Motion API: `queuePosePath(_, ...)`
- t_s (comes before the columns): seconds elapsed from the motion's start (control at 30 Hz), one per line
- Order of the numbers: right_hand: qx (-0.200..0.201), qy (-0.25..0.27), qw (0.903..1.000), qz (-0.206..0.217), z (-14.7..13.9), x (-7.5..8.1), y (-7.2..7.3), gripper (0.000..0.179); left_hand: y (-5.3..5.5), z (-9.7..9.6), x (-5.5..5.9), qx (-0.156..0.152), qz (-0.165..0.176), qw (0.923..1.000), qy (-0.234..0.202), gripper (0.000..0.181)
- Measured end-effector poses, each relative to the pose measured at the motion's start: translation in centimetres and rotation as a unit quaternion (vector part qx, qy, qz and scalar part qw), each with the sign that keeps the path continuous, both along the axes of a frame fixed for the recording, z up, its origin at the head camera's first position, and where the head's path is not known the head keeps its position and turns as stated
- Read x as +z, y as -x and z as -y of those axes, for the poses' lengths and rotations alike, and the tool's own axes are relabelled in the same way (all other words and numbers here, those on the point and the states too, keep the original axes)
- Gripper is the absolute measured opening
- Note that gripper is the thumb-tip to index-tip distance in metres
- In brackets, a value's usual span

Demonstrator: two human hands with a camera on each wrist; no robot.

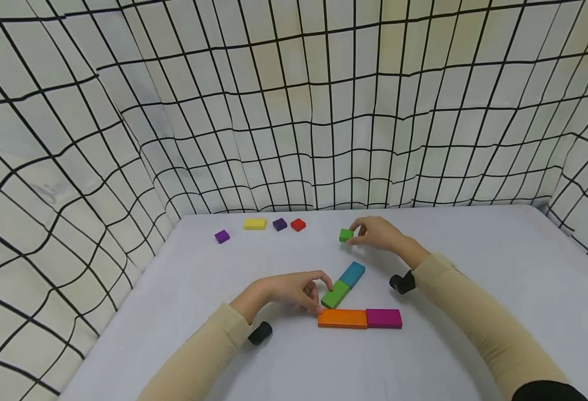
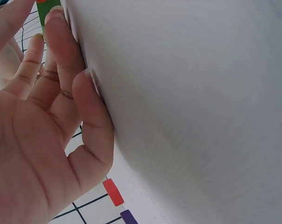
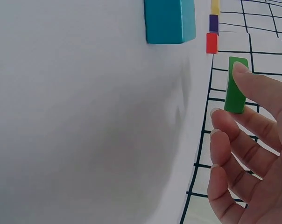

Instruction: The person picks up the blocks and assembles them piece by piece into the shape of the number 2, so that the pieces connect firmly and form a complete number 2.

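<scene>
My right hand (image 1: 376, 234) pinches a small green block (image 1: 346, 235) between thumb and fingers. In the right wrist view the thumb lies on this block's face (image 3: 234, 95). My left hand (image 1: 294, 289) rests low on the table, one fingertip at a longer green block (image 1: 335, 295) and another at the left end of an orange block (image 1: 342, 318). A blue block (image 1: 352, 274) continues the green one in a slanting row. A magenta block (image 1: 384, 318) meets the orange one end to end, forming a straight row in front.
Toward the far edge of the white table (image 1: 449, 345) lie a purple block (image 1: 222, 236), a yellow block (image 1: 255, 224), a dark purple block (image 1: 280, 224) and a red block (image 1: 298, 225). Black netting (image 1: 324, 122) over white walls surrounds the table's back and sides.
</scene>
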State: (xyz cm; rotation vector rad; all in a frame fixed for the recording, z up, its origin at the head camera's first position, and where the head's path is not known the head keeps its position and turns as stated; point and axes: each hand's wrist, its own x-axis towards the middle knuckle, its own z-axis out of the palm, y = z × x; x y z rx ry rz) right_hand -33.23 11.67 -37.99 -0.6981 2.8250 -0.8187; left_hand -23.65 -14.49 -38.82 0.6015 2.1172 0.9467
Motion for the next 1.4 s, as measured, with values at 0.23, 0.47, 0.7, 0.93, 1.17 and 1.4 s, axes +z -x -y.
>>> queuePosePath(0.23, -0.01, -0.003, 0.9999, 0.003, -1.1, -0.9, -0.8, 0.044, -0.2, 0.1, -0.3, 0.002, -0.004, 1.0, 0.005, 0.041)
queuePosePath(0.47, -0.015, -0.01, 0.9998, -0.001, -1.8, -0.8, -1.4, 0.044, -0.1, 0.1, -0.2, 0.0, -0.012, 0.9999, 0.01, 0.041)
queuePosePath(0.7, -0.009, -0.017, 0.9998, 0.006, -2.4, -1.2, -1.7, 0.044, -0.3, 0.1, -0.2, 0.004, -0.001, 1.0, 0.0, 0.042)
queuePosePath(0.93, -0.005, -0.012, 0.9998, 0.015, -2.9, -1.4, -1.9, 0.041, -0.5, 0.0, 0.2, 0.004, -0.005, 1.0, 0.006, 0.041)
queuePosePath(1.17, 0.007, 0.002, 0.9998, 0.02, -3.5, -1.5, -2.6, 0.038, -0.4, -0.1, 0.1, 0.002, -0.003, 1.0, 0.008, 0.042)
queuePosePath(1.4, 0.012, 0.003, 0.9997, 0.023, -3.8, -1.5, -2.8, 0.037, -0.2, -0.1, 0.0, 0.001, -0.005, 1.0, 0.008, 0.041)
